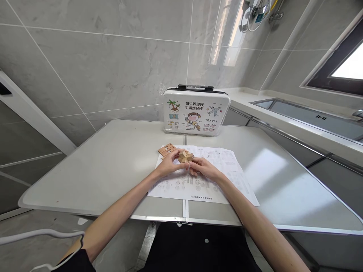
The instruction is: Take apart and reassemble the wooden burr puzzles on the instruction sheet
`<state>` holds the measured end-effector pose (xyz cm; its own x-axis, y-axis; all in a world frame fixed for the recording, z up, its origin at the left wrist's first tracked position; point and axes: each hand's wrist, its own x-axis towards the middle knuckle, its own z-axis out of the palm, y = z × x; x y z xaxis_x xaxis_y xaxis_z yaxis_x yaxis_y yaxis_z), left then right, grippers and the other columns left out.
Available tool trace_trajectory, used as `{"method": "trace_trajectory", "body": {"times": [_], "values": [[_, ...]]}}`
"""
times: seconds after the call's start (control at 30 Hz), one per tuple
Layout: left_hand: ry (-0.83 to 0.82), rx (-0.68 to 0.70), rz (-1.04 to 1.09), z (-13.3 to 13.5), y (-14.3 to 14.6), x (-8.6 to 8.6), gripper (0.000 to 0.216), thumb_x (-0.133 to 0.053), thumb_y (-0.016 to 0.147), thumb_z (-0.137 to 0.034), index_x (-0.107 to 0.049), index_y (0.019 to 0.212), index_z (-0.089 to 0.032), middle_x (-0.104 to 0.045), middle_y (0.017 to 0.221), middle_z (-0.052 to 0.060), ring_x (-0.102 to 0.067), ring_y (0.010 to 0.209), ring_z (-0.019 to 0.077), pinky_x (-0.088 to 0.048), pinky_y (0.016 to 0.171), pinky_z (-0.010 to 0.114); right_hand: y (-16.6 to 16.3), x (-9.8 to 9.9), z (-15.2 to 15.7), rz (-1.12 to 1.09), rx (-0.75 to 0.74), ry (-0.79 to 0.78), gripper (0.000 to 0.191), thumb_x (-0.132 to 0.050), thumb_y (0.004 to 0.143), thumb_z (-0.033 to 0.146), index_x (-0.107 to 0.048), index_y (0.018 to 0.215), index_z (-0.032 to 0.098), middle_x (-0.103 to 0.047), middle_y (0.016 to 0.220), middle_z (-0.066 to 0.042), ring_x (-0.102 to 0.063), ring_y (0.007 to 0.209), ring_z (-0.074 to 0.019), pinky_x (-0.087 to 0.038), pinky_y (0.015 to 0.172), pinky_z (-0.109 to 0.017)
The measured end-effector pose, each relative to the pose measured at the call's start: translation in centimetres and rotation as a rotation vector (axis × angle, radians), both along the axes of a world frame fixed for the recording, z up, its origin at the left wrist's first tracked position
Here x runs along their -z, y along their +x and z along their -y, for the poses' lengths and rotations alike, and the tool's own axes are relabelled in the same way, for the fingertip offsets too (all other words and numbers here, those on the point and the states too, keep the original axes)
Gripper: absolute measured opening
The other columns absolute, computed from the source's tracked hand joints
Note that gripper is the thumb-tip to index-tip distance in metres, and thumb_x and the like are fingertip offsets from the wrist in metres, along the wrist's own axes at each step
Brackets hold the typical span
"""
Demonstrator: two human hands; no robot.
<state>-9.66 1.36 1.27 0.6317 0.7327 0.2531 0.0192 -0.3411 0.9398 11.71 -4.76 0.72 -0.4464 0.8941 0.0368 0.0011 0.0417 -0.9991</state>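
A small light-wood interlocking burr puzzle (185, 156), star-like in shape, is held up over a printed sheet. My left hand (169, 164) grips it from the left, thumb along its lower edge and fingers curled behind. From the right, my right hand (205, 168) closes its fingers on the puzzle's lower right side; some fingertips are hidden. Several brown wooden pieces (167, 149), grooved and notched, lie just beyond my left hand at the paper's far left corner. The white sheet (227, 189) carries small line drawings of puzzle parts and lies beneath both hands.
A white cartoon-printed case (195, 113) with a black handle stands upright at the back of the folding table (93, 170). A metal-edged seam runs down the table's middle. To the right is a counter with a sink (312, 117); a tiled wall (113, 68) rises behind.
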Motion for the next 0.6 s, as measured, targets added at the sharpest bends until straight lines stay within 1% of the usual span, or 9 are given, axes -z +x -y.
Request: {"method": "trace_trajectory", "body": {"times": [0.13,0.2,0.27,0.37,0.43,0.5,0.6], "values": [[0.037,-0.043,-0.047,0.3,-0.1,-0.3,0.064,-0.089,0.073,-0.043,-0.062,0.129,-0.023,-0.069,0.125,0.010,-0.065,0.120,0.0276,-0.048,0.107,0.042,0.0,0.0,0.0,0.062,0.076,0.055,0.046,-0.066,0.090,0.063,-0.069,0.101,0.018,-0.055,0.064,0.002,-0.048,0.056,-0.0127,-0.038,0.056,-0.028],[0.063,-0.072,-0.072,0.4,-0.1,-0.4,0.063,-0.088,0.074,-0.044,-0.062,0.128,-0.024,-0.068,0.127,0.010,-0.065,0.119,0.0271,-0.048,0.106,0.041,-0.1,0.2,0.1,0.096,0.106,0.094,0.044,-0.064,0.092,0.060,-0.069,0.102,0.018,-0.053,0.063,0.003,-0.047,0.056,-0.0128,-0.036,0.055,-0.028],[0.101,-0.104,-0.094,0.6,0.0,-0.5,0.063,-0.089,0.072,-0.044,-0.062,0.126,-0.024,-0.068,0.127,0.009,-0.065,0.117,0.0265,-0.048,0.105,0.040,-0.3,0.4,0.0,0.124,0.172,0.126,0.040,-0.065,0.091,0.057,-0.068,0.102,0.019,-0.053,0.063,0.003,-0.046,0.055,-0.0132,-0.035,0.054,-0.028],[0.151,-0.148,-0.119,0.8,0.2,-0.5,0.063,-0.092,0.067,-0.044,-0.061,0.118,-0.023,-0.069,0.118,0.007,-0.066,0.109,0.0245,-0.049,0.101,0.038,-0.6,1.0,-0.1,0.173,0.325,0.171,0.032,-0.070,0.086,0.051,-0.065,0.096,0.021,-0.052,0.061,0.005,-0.043,0.053,-0.0129,-0.032,0.052,-0.027],[0.160,-0.176,-0.132,0.9,0.3,-0.4,0.062,-0.093,0.064,-0.045,-0.059,0.111,-0.023,-0.068,0.109,0.005,-0.065,0.102,0.0231,-0.050,0.095,0.036,-0.7,1.4,-0.3,0.194,0.383,0.185,0.027,-0.071,0.084,0.047,-0.063,0.092,0.022,-0.052,0.060,0.005,-0.042,0.052,-0.0129,-0.032,0.052,-0.027],[0.155,-0.190,-0.148,1.0,0.4,-0.3,0.061,-0.093,0.064,-0.047,-0.057,0.106,-0.023,-0.068,0.105,0.004,-0.064,0.097,0.0223,-0.050,0.091,0.035,-0.8,1.7,-0.4,0.186,0.384,0.177,0.025,-0.069,0.084,0.045,-0.061,0.092,0.023,-0.054,0.060,0.005,-0.046,0.052,-0.0138,-0.035,0.053,-0.027],[0.151,-0.192,-0.162,0.9,0.3,-0.1,0.061,-0.092,0.064,-0.051,-0.056,0.105,-0.024,-0.068,0.104,0.004,-0.064,0.096,0.0221,-0.049,0.089,0.035,-1.0,1.7,-0.4,0.162,0.356,0.153,0.023,-0.066,0.086,0.042,-0.060,0.095,0.022,-0.056,0.059,0.005,-0.054,0.054,-0.0159,-0.039,0.055,-0.028]]}}
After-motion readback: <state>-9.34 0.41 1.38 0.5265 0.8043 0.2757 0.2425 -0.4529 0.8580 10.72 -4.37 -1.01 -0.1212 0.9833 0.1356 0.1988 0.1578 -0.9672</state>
